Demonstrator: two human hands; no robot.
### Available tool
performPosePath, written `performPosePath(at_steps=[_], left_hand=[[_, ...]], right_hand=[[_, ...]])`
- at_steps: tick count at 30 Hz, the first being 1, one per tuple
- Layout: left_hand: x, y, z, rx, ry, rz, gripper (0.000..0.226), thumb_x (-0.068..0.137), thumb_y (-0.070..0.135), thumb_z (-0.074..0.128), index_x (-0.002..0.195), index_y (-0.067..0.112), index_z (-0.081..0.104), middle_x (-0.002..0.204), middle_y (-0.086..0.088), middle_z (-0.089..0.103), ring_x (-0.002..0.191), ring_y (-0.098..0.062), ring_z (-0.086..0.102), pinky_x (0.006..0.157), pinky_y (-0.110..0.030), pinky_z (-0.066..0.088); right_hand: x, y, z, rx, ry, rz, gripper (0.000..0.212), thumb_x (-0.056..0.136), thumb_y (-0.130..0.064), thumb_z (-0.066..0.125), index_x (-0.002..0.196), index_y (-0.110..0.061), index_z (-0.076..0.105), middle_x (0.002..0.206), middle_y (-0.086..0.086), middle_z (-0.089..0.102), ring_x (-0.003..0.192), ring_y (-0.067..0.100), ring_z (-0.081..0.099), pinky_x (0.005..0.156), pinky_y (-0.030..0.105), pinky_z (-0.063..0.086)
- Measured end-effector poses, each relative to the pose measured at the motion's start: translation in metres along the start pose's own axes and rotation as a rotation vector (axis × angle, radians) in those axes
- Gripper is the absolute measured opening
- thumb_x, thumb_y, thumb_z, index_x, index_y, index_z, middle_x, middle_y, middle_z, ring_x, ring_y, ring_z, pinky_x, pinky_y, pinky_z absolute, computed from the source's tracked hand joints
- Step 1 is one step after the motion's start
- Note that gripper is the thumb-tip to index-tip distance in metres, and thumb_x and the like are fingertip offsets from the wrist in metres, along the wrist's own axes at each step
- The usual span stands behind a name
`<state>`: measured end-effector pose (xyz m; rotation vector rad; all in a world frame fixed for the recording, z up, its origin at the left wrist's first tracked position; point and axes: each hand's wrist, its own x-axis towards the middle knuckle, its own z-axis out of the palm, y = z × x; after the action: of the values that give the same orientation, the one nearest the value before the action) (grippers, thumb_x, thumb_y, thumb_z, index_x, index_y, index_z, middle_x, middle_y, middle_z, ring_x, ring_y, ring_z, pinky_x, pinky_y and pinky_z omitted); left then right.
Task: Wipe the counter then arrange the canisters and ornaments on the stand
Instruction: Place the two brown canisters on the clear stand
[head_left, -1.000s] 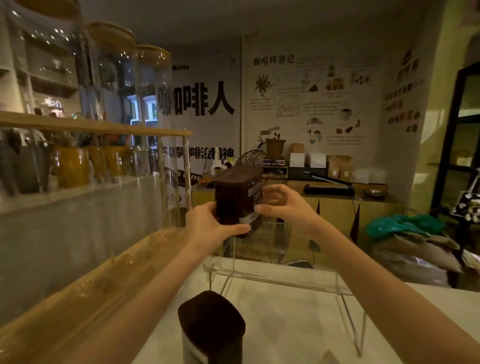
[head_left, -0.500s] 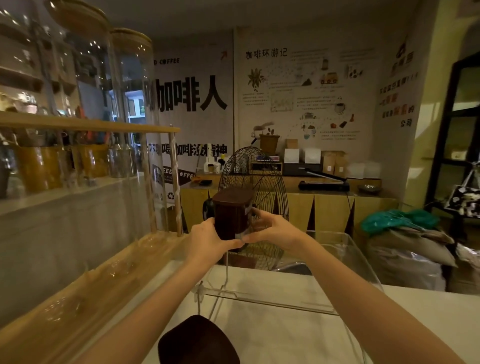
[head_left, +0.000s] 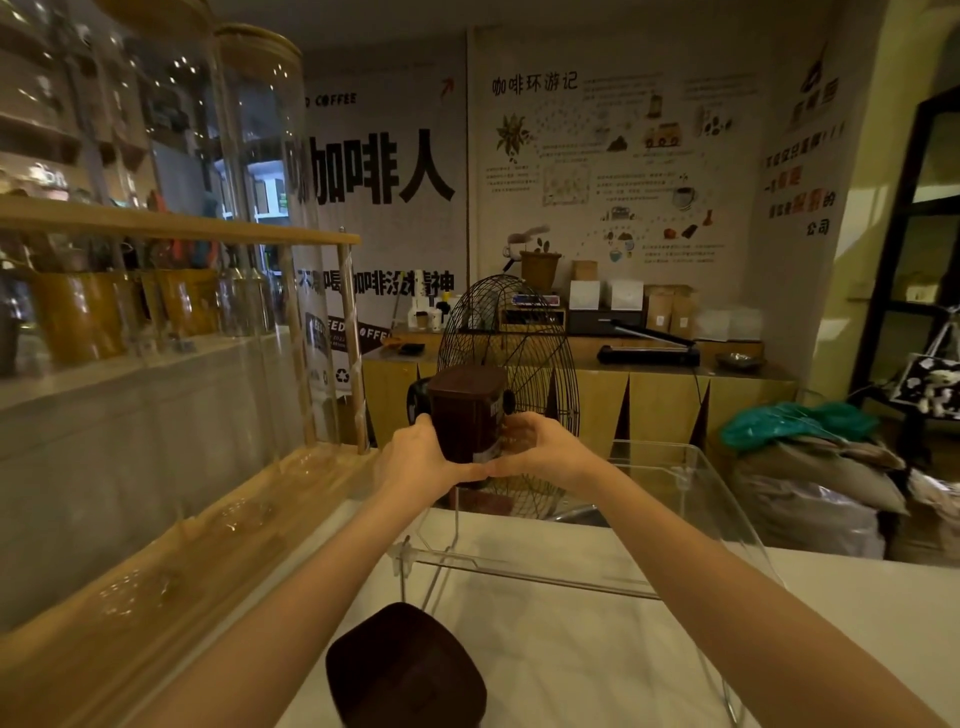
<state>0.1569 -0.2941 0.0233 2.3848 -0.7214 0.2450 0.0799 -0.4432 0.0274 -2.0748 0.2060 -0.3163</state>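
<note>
Two dark brown lidded canisters: one upright canister (head_left: 470, 413) and one nearer canister (head_left: 405, 670) seen from above. One clear acrylic stand (head_left: 691, 499). Two bare hands, left hand (head_left: 421, 460) and right hand (head_left: 545, 449). One black wire fan (head_left: 540, 332). Two tall glass jars (head_left: 260, 156).

Two bare forearms come into view from the bottom edge, one on each side, and narrow toward the wrists. No sleeve shows on either arm: both are uncovered along the whole length that is visible, so any clothing lies outside the picture. The left hand (head_left: 423, 457) and the right hand (head_left: 545, 449) are bare too, with no glove, and no ring, watch or band can be seen at the wrists or on the fingers (head_left: 519, 423). The wide lens makes the arms look long and thick near the bottom edge. Nails are too small and dim to make out.
</note>
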Motion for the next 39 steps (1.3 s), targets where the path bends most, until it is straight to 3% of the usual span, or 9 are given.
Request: performPosePath(at_steps=[6,11,17,21,25,29,33,39], left_hand=[[-0.002,-0.003,-0.003,-0.02,-0.027,0.003,0.088,0.049,0.065,0.073,0.117,0.014,0.049,0.11,-0.007,0.065,0.099,-0.024,0.062,0.078,-0.043,0.057],[-0.005,-0.002,-0.006,-0.009,-0.055,0.009,0.09,0.05,0.065,0.071,0.12,0.014,0.045,0.113,-0.007,0.063,0.1,-0.025,0.062,0.078,-0.043,0.057],[-0.017,-0.001,-0.017,0.008,-0.149,0.018,0.076,0.068,0.05,0.069,0.126,0.011,0.039,0.123,-0.009,0.058,0.108,-0.024,0.057,0.079,-0.032,0.051],[-0.038,0.002,-0.037,0.069,-0.177,0.091,0.056,0.084,0.042,0.055,0.126,0.008,0.044,0.124,-0.014,0.058,0.099,-0.023,0.055,0.077,-0.033,0.046],[-0.064,-0.004,-0.059,0.134,-0.165,0.173,0.052,0.089,0.041,0.044,0.131,0.011,0.044,0.132,-0.012,0.054,0.114,-0.025,0.054,0.092,-0.036,0.044],[-0.105,-0.008,-0.077,0.052,-0.16,0.23,0.038,0.092,0.033,0.041,0.123,0.014,0.055,0.128,-0.006,0.058,0.115,-0.02,0.053,0.092,-0.03,0.04],[-0.159,-0.022,-0.078,-0.144,-0.104,0.252,0.039,0.09,0.037,0.042,0.123,0.018,0.054,0.127,-0.002,0.058,0.115,-0.013,0.051,0.091,-0.026,0.037],[-0.233,-0.058,-0.032,-0.351,-0.04,-0.069,0.093,0.068,0.069,0.043,0.143,0.022,0.018,0.153,-0.001,0.026,0.137,-0.017,0.028,0.114,-0.044,0.028]], right_hand=[[0.0,-0.001,0.008,-0.034,0.045,-0.013,0.077,0.063,-0.017,0.081,0.13,-0.007,0.044,0.129,0.008,0.057,0.119,0.025,0.053,0.1,0.039,0.045],[-0.007,-0.012,0.011,-0.203,0.031,-0.02,0.068,0.07,-0.028,0.075,0.129,-0.011,0.046,0.129,0.008,0.057,0.117,0.025,0.053,0.099,0.041,0.046],[-0.065,-0.031,0.014,-0.343,0.077,-0.137,0.047,0.083,-0.021,0.064,0.127,-0.014,0.048,0.128,0.005,0.056,0.112,0.016,0.053,0.086,0.023,0.043],[-0.121,-0.04,0.019,-0.478,0.1,-0.321,0.029,0.088,-0.02,0.056,0.117,-0.017,0.057,0.104,-0.005,0.06,0.082,-0.001,0.052,0.07,0.012,0.043],[-0.163,-0.03,0.03,-0.592,-0.026,-0.336,0.021,0.089,-0.024,0.053,0.108,-0.02,0.061,0.089,-0.007,0.06,0.078,0.007,0.058,0.063,0.014,0.044],[-0.178,-0.006,0.048,-0.604,-0.243,-0.184,0.038,0.084,-0.031,0.061,0.119,-0.02,0.055,0.108,0.0,0.065,0.09,0.015,0.063,0.071,0.019,0.047],[-0.178,0.008,0.066,-0.547,-0.39,-0.031,0.063,0.078,-0.037,0.068,0.133,-0.019,0.041,0.128,0.005,0.057,0.105,0.018,0.061,0.086,0.026,0.049],[-0.174,0.015,0.082,-0.384,-0.42,0.021,0.079,0.072,-0.028,0.075,0.139,-0.025,0.032,0.133,0.005,0.054,0.106,0.021,0.062,0.093,0.037,0.052]])
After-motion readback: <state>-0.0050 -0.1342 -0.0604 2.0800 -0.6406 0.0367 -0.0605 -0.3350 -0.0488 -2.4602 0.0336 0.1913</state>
